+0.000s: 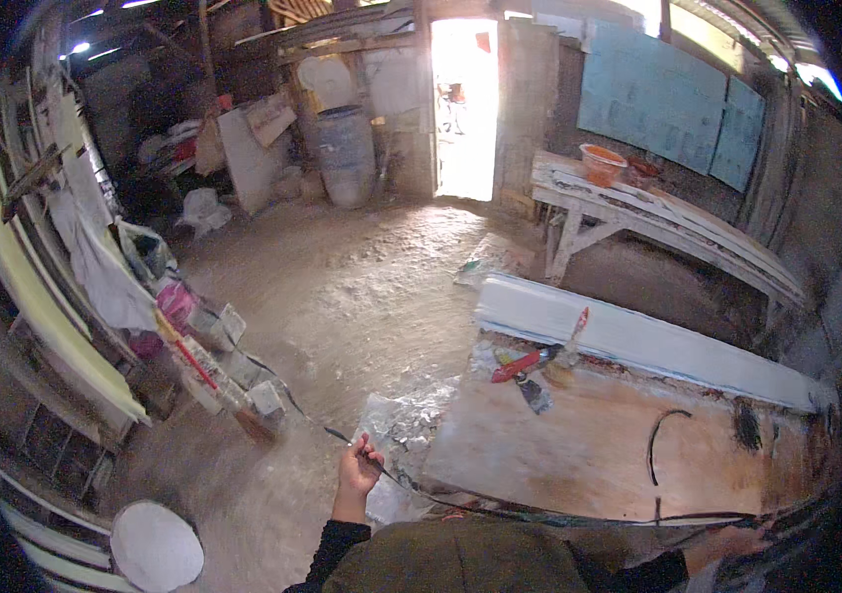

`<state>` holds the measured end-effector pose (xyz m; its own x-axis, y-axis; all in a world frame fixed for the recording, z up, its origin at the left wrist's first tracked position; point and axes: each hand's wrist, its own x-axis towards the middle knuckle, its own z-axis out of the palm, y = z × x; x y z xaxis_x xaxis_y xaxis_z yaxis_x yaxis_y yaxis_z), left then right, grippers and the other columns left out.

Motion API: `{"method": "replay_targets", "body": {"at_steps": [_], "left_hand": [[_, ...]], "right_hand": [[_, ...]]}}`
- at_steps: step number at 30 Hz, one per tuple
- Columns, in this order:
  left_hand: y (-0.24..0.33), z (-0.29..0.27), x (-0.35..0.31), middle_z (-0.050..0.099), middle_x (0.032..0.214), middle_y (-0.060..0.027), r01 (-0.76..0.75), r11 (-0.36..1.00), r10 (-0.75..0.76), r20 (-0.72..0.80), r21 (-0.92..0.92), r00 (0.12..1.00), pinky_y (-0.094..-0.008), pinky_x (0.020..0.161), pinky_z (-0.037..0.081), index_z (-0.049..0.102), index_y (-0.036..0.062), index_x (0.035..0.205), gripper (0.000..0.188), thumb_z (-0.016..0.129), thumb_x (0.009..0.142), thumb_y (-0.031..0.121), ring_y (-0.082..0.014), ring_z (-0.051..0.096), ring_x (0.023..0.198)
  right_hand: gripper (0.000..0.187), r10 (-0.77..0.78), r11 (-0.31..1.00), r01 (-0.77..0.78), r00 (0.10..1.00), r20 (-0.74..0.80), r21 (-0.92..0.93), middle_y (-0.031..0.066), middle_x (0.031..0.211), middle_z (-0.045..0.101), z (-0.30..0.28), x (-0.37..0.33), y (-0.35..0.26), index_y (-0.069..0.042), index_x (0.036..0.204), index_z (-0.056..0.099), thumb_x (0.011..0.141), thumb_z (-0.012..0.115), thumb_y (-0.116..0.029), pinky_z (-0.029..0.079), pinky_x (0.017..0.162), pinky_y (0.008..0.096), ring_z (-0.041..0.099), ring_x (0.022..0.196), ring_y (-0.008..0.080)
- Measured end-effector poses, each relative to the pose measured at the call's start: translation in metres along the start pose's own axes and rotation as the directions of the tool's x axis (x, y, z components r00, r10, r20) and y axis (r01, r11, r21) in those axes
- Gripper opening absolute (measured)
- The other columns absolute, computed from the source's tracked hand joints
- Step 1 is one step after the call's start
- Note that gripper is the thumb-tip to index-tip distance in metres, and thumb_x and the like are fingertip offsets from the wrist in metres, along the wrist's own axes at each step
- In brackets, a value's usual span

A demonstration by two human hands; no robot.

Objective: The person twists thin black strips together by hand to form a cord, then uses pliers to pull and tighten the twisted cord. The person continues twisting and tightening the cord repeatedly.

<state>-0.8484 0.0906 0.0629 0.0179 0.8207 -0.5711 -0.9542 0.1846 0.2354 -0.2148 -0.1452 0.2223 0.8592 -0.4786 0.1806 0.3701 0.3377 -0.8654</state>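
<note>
My left hand point(359, 466) is closed round a thin black strip point(539, 516) just off the near left corner of the workbench point(530, 465). A short end of the strip sticks out beyond my fingers. From there it sags and runs right along the bench's near edge. My right hand point(732, 542) is low at the right, close to the strip's far end; it is dim and blurred, and its fingers cannot be made out. On the bench lie a curved black piece point(652, 450), a red-handled tool point(520, 366), a scraper point(534, 395) and a paintbrush point(571, 346).
A long white moulding point(638, 341) lies along the bench's far side. Beyond stands a wooden table point(658, 210) with an orange tub point(602, 164). A broom point(251, 423) and boxes point(265, 397) are at the left, a round white lid point(156, 547) lower left, a blue barrel point(346, 156) farther back.
</note>
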Motion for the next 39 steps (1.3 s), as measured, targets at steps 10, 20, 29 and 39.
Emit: {"method": "replay_targets", "body": {"at_steps": [10,20,29,39], "left_hand": [[-0.003,0.019,-0.073,0.05,0.07,0.0012,-0.406,0.577,0.21,0.352,0.709,0.912,-0.0251,0.061,0.044,0.052,0.0066,0.098,0.033,0.042,0.086,0.035,-0.0084,0.049,0.064],[-0.038,0.031,-0.131,0.059,0.089,-0.0061,-0.406,0.12,0.149,0.388,0.906,0.91,-0.0282,0.074,0.042,0.056,0.0013,0.094,0.019,0.05,0.083,0.016,-0.0149,0.053,0.083],[-0.03,0.025,-0.144,0.037,0.121,-0.0142,-0.612,-0.25,0.822,0.498,0.75,0.275,-0.0374,0.087,0.035,0.057,0.0077,0.096,0.025,0.059,0.076,0.022,-0.0269,0.038,0.111],[-0.036,0.059,-0.086,0.056,0.087,-0.0017,-0.341,-0.8,0.313,0.829,0.493,0.464,-0.0649,0.089,0.01,0.056,0.0151,0.069,0.018,0.062,0.069,0.032,-0.0242,0.046,0.103]], "right_hand": [[0.027,0.297,0.954,0.008,-0.124,0.947,-0.298,-0.0021,0.083,0.054,0.092,-0.285,0.045,-0.005,0.098,0.055,0.082,0.048,-0.026,0.037,0.054,0.0206,0.046,0.064,0.0076],[0.031,0.016,0.878,-0.038,-0.994,0.108,-0.477,0.0018,0.077,0.053,0.002,-0.554,-0.103,-0.004,0.117,0.041,0.087,0.042,-0.013,0.041,0.06,0.0208,0.049,0.066,0.008],[0.028,-0.018,0.999,-0.024,-0.985,-0.17,0.035,0.0055,0.072,0.055,0.043,-0.466,-0.085,-0.008,0.11,0.049,0.086,0.045,-0.022,0.041,0.057,0.0289,0.051,0.061,0.0153],[0.035,-0.108,0.993,-0.114,-0.983,-0.147,0.033,0.0142,0.082,0.059,0.131,-0.309,-0.065,-0.006,0.104,0.055,0.082,0.048,-0.032,0.045,0.065,0.0344,0.058,0.073,0.0261]]}}
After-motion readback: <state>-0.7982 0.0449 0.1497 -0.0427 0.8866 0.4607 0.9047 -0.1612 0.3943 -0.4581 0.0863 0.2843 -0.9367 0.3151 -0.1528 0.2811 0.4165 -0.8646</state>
